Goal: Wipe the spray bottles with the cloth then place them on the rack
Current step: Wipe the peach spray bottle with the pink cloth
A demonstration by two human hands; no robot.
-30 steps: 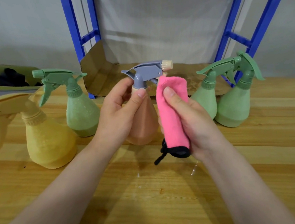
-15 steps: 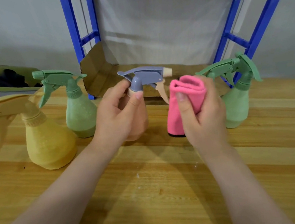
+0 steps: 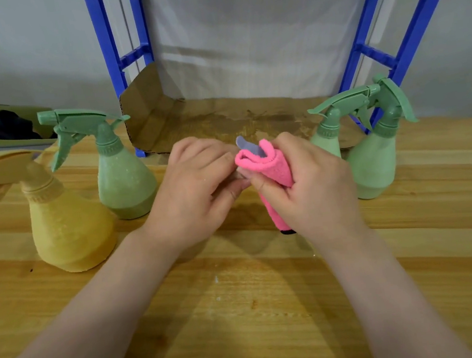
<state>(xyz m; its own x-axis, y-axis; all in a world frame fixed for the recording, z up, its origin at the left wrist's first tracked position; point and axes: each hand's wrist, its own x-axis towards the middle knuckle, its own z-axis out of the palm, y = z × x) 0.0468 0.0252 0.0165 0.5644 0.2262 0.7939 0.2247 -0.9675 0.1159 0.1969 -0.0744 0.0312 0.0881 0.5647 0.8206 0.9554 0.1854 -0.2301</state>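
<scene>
Mostly hidden, the spray bottle (image 3: 247,148) sits between both hands above the worktop (image 3: 258,308): left hand (image 3: 192,189) curls round its body, right hand (image 3: 311,182) grips the pink cloth (image 3: 271,166) wrapped over its purple trigger head. Cardboard-lined rack shelf (image 3: 221,115) lies straight ahead, holding no bottles.

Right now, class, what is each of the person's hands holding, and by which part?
The left hand grips a bottle almost hidden by the hands, apparently near its top. The right hand grips the folded pink cloth mid-length, wrapped over the bottle's grey-blue sprayer.
</scene>
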